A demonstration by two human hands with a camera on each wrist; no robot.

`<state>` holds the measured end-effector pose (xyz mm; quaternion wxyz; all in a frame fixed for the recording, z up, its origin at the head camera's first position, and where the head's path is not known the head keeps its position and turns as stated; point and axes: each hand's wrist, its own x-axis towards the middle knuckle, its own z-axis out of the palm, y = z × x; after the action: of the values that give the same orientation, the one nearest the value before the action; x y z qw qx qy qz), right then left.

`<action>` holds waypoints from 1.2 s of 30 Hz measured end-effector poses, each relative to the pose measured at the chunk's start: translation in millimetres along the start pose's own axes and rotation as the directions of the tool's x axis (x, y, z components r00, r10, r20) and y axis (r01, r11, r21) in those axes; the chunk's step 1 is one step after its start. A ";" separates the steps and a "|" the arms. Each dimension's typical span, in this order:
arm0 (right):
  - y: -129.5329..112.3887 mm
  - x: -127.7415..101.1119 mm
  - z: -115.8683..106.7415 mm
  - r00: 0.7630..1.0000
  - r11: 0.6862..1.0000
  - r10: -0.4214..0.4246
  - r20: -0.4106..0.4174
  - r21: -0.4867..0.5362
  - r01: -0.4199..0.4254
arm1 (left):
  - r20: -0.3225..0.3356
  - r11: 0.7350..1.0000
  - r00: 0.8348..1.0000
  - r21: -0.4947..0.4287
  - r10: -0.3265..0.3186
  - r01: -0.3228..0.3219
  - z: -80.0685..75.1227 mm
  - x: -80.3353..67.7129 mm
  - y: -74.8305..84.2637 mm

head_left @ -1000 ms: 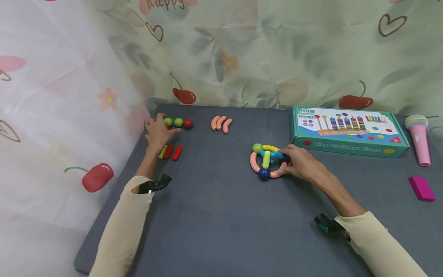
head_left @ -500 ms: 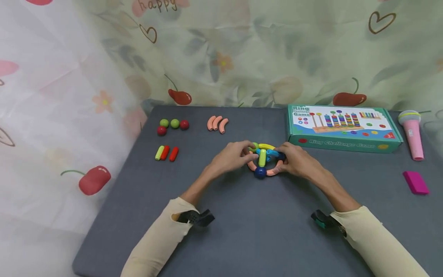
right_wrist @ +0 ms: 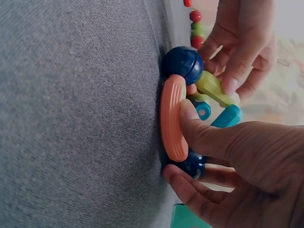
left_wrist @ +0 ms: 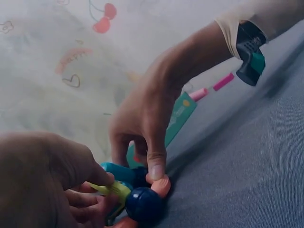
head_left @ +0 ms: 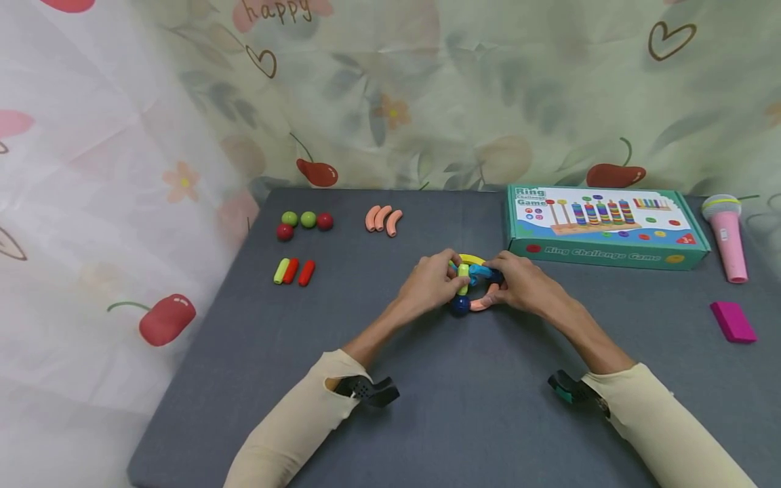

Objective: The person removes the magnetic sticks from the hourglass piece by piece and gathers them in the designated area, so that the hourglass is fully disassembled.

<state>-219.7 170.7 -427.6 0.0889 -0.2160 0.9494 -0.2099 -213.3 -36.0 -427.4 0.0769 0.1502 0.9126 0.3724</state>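
Toy ring [head_left: 472, 285] at mat [head_left: 427, 420] centre, between both hands, flat on the surface. Left hand [head_left: 430, 288] at ring's left side, fingers curled, pinching green bar [right_wrist: 213, 89] near navy ball [right_wrist: 183, 62]. Right hand [head_left: 525, 285] at ring's right side, thumb pressed on orange arc [right_wrist: 172, 116], other fingers curled under second navy ball [right_wrist: 192, 164]. Blue piece [right_wrist: 227, 116] just behind thumb. Hands nearly touching over ring. Box [head_left: 604, 227] well apart, behind right.
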 end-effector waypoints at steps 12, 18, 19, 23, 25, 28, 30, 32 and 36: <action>-1.1 -0.3 -1.4 1.000 1.000 -0.011 -0.002 -0.012 0.011 | 0.091 0.916 0.987 -0.370 -0.132 0.156 2.0 1.5 -6.0; -0.8 -0.4 -1.7 1.000 1.000 -0.002 0.005 -0.012 0.002 | 0.198 0.797 0.962 -0.541 -0.188 0.267 -6.0 3.2 -15.1; -0.5 -0.2 -1.6 1.000 1.000 -0.001 0.006 -0.015 0.001 | 0.195 0.807 0.963 -0.529 -0.186 0.263 -8.3 2.7 -16.5; -0.8 -0.1 -1.0 1.000 1.000 0.006 0.010 -0.022 -0.006 | 0.105 0.897 0.980 -0.395 -0.168 0.196 -22.1 -4.7 -24.1; -0.6 -0.3 -0.5 1.000 1.000 0.005 0.010 -0.026 -0.005 | 0.009 0.952 0.988 -0.266 -0.156 0.153 -31.9 -10.3 -31.4; -0.8 -0.8 -0.1 1.000 1.000 -0.001 0.000 -0.026 0.001 | -0.147 0.990 0.979 -0.024 -0.141 0.139 -50.9 -19.4 -45.8; -1.3 -0.8 0.2 1.000 1.000 -0.002 -0.003 -0.023 0.002 | -0.231 0.971 0.964 0.163 -0.133 0.173 -65.2 -25.3 -58.1; -2.5 -0.3 0.3 1.000 1.000 0.002 0.000 -0.021 -0.002 | -0.293 0.919 0.947 0.324 -0.130 0.226 -80.3 -32.2 -71.0; -3.8 0.1 -0.1 1.000 1.000 0.006 0.003 -0.020 -0.006 | -0.371 0.799 0.923 0.521 -0.105 0.301 -103.2 -46.3 -95.2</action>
<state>-218.4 167.6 -425.8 0.0889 -0.2141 0.9520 -0.1998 -216.3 -183.6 -419.6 -0.0821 0.0029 0.9923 0.0923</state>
